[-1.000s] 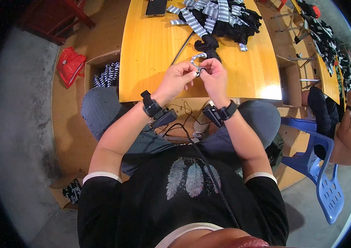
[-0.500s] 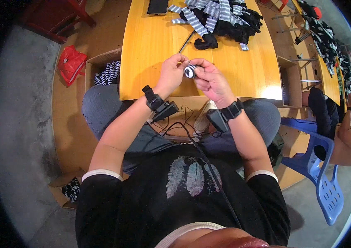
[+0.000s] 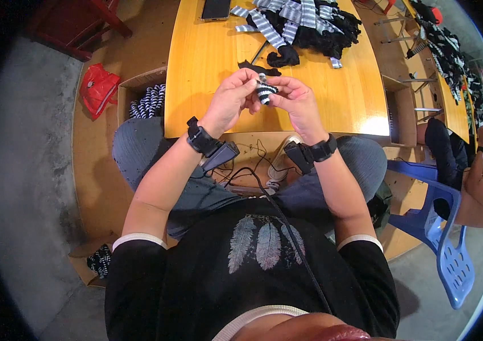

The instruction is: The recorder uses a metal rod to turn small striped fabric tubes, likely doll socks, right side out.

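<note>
Over the near part of the wooden table (image 3: 207,68), I hold a small black-and-white striped knit piece (image 3: 264,94) between both hands. The fingers of my left hand (image 3: 231,98) pinch its left side, and my right hand (image 3: 295,102) grips it from the right with thumb and fingers. Black fabric (image 3: 259,69) sticks out just beyond my fingertips. Past it a thin dark rod (image 3: 259,52) lies on the table, partly covered. A heap of grey-striped and black knit pieces (image 3: 304,25) is spread at the far side.
A phone (image 3: 216,9) lies at the table's far left. Left of my knee stands a cardboard box (image 3: 123,102) with striped rolls (image 3: 149,102), beside a red bag (image 3: 98,88). Another box (image 3: 403,111) is at the right. A blue plastic chair (image 3: 452,250) and another person's arm (image 3: 477,182) are farther right.
The striped piece was a rounded bundle and now shows its stripes, pointing down toward me. Black fabric now shows beyond my fingers. My left hand has turned and shifted slightly.
</note>
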### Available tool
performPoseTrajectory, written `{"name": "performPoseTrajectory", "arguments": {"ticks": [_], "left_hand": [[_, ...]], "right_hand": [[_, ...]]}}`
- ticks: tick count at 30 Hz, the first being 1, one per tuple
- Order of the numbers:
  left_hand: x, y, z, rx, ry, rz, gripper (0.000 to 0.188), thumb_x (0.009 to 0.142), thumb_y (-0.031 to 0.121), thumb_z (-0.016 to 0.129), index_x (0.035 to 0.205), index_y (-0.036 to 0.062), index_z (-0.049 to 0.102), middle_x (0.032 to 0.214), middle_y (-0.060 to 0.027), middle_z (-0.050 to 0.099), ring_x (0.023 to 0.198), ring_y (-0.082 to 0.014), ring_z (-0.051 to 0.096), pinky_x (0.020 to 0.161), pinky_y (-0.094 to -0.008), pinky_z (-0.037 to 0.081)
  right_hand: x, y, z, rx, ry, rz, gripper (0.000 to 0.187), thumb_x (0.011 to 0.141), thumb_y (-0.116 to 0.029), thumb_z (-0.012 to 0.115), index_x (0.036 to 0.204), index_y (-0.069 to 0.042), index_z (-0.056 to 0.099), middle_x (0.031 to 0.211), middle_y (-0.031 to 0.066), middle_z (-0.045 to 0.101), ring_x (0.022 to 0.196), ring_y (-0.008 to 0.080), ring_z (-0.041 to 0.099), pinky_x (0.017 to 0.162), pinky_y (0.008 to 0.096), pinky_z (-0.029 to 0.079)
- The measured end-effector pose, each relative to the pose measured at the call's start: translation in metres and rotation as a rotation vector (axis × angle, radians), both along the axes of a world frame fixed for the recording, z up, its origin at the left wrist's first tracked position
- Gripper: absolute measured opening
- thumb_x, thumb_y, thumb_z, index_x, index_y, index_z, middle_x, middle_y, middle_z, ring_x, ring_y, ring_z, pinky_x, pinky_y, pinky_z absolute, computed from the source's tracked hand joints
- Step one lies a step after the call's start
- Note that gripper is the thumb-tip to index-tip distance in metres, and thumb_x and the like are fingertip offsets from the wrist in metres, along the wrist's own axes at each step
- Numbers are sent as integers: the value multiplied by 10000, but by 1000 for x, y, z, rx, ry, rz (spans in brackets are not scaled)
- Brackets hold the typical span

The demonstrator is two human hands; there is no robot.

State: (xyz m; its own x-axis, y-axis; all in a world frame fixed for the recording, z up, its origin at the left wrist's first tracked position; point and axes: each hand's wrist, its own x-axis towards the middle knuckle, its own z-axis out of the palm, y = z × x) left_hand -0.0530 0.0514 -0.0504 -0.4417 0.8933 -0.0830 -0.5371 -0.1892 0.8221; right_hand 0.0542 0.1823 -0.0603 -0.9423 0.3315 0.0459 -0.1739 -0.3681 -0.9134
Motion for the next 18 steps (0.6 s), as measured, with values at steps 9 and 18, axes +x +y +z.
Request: {"name": "performPoseTrajectory", "arguments": {"ticks": [9,18], "left_hand": [[-5,0,-3,-103,163,-105,148,793,104,572,917,52,509,771,-20,580,658,-98,563,568,-216,450],[2,4,-2,50,20,35,123,812,79,537,921,26,515,802,-49,590,658,-117,578,546,-208,451]], "right_hand": [[6,4,13,80,69,-7,231,728,12,607,946,-9,535,877,41,576,788,97,543,706,219,450],[10,-1,6,-113,-149,22,154,765,-92,614,895,-43,547,792,20,581,675,81,545,548,210,454]]}}
